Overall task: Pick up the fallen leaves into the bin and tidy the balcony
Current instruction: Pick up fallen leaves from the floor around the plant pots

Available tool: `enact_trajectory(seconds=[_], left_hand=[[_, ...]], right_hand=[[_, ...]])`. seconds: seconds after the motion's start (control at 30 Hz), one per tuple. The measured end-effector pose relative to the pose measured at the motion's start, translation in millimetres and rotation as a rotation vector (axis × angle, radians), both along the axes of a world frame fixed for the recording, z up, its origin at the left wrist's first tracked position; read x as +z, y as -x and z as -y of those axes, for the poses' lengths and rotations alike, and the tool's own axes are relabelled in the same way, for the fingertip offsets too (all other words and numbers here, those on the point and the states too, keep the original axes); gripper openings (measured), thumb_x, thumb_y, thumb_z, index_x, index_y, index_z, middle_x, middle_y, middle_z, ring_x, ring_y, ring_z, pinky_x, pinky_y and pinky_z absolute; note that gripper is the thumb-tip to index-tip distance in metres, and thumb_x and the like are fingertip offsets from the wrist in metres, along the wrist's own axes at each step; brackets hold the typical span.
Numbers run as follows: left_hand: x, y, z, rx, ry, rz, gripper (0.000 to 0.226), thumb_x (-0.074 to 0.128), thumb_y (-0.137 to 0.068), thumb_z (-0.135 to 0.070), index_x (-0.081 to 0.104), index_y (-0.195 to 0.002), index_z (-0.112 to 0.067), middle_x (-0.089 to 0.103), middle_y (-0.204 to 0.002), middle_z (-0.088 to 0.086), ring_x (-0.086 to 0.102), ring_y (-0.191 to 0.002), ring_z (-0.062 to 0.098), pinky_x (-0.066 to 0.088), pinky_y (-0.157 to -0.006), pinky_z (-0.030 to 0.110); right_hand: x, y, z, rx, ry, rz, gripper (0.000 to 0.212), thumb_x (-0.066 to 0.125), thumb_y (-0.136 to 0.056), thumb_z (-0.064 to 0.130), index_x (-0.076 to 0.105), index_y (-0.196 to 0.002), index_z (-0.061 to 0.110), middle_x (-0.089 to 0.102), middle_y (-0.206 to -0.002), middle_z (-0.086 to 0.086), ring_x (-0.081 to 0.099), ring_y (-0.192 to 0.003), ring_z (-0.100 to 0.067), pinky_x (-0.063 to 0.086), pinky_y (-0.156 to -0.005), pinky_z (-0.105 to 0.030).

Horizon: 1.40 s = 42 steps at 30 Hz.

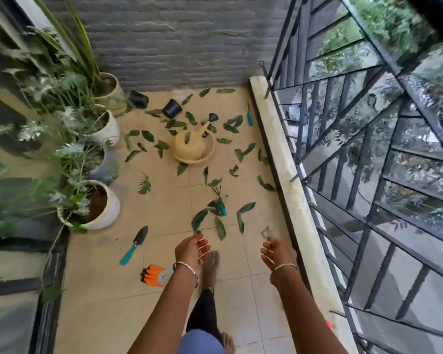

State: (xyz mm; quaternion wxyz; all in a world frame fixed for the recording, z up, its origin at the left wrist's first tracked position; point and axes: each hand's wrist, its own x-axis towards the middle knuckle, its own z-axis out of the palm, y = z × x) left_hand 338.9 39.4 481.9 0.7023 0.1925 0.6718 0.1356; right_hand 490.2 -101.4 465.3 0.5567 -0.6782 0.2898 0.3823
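We stand on the tiled floor [108, 315], one bare foot [210, 267] forward between our hands. Our left hand [192, 250] hangs in the air, its fingers loosely curled around nothing. Our right hand [276, 254] is loosely curled too, palm turned inward. A small white-and-orange scrap [266, 232] shows right at its fingertips, and we cannot tell whether it is pinched or lies on the floor beyond.

The leaves [220, 227] lie scattered over the floor from just ahead of our hands to the far wall. They are thickest around the can [189, 146] at twelve o'clock, which sits in a shallow dish [207, 155] with one leaf on top of it. Two black pots [172, 108] lie tipped at eleven o'clock of the can. A rake [221, 204] lies among leaves between the can and our hands. A trowel [134, 245] lies at nine o'clock of the left hand, and orange gloves [155, 275] at seven o'clock of it. Another teal-handled tool [249, 116] lies by the ledge [279, 154], at one o'clock of the can. Planters [105, 205] line the left side from nine to eleven o'clock. The railing [368, 149] runs along the right.
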Motion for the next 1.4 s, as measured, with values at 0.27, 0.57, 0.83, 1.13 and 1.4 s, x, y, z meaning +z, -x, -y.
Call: enact_trajectory(seconds=[0.27, 0.57, 0.83, 1.13, 1.4], left_hand=[[-96, -82, -91, -0.101, 0.048, -0.064, 0.007, 0.056, -0.093, -0.007, 0.060, -0.087, -0.006, 0.059, -0.071, 0.011, 0.055, -0.061, 0.023, 0.044, -0.060, 0.030], [-316, -142, -141, -0.226, 0.031, -0.116, 0.003, 0.061, -0.091, -0.010, 0.063, -0.090, -0.012, 0.058, -0.061, 0.006, 0.055, -0.046, 0.017, 0.044, -0.047, 0.022], [-507, -182, -138, -0.289, -0.035, -0.109, 0.016, 0.061, -0.093, -0.013, 0.062, -0.077, -0.010, 0.061, -0.069, 0.008, 0.058, -0.060, 0.020, 0.052, -0.062, 0.032], [-616, -200, -108, -0.278, -0.044, 0.037, 0.008, 0.061, -0.092, -0.010, 0.066, -0.085, -0.011, 0.062, -0.056, -0.002, 0.057, -0.046, 0.010, 0.047, -0.047, 0.021], [-636, -212, -97, -0.348, 0.000, 0.164, 0.013, 0.057, -0.096, -0.020, 0.066, -0.094, -0.010, 0.063, -0.078, 0.005, 0.060, -0.069, 0.018, 0.051, -0.063, 0.030]], right_hand=[[-116, -61, -72, 0.053, 0.143, -0.027, 0.018, 0.050, -0.097, 0.008, 0.066, -0.097, 0.001, 0.061, -0.078, -0.015, 0.058, -0.067, -0.025, 0.049, -0.063, -0.034], [-348, -116, -109, 0.273, 0.240, 0.070, 0.022, 0.043, -0.096, -0.001, 0.064, -0.096, 0.001, 0.057, -0.066, -0.014, 0.052, -0.051, -0.022, 0.039, -0.045, -0.019], [-560, -139, -103, 0.488, 0.447, 0.299, 0.015, 0.061, -0.080, 0.021, 0.070, -0.091, 0.020, 0.073, -0.088, -0.009, 0.068, -0.084, -0.030, 0.055, -0.079, -0.039], [-682, -124, -89, 0.888, 0.486, 0.739, 0.048, 0.074, -0.083, 0.032, 0.054, -0.123, 0.015, 0.054, -0.114, -0.006, 0.051, -0.099, -0.024, 0.045, -0.088, -0.035], [-704, -125, -95, 0.624, 0.360, 0.884, 0.017, 0.067, -0.084, 0.015, 0.052, -0.090, 0.021, 0.060, -0.078, 0.006, 0.056, -0.070, -0.019, 0.036, -0.060, -0.029]])
